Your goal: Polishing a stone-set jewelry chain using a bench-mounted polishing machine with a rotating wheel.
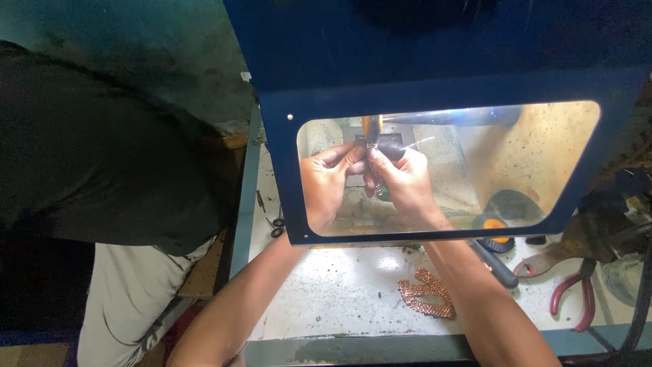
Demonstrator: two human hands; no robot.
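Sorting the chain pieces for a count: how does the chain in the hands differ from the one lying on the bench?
The held chain hangs in a thin, straight length between the left hand and right hand, behind the amber shield window. The loose chain lies untouched in a bunched loop on the white bench, in front of the shield. Both look like coppery linked chain.
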